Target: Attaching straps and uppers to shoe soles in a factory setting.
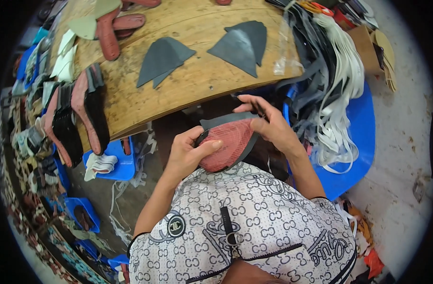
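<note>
Both hands were clamped on a red textured sole piece point(228, 144) above the lap: left hand point(188, 154) gripped its lower edge, right hand point(268, 125) pinched a thin dark grey liner point(226, 120) against its top. It looked light and bendable, best held by the edges, near the wooden workbench point(188, 80).

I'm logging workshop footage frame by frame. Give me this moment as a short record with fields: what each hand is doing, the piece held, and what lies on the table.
left hand: grips the red sole-shaped piece, thumb on top
right hand: fingers pinch the dark grey sheet at the piece's far edge
held position: in front of the person's chest, below the wooden table edge
table: two dark grey cut pieces
right side: blue chair heaped with straps
</note>
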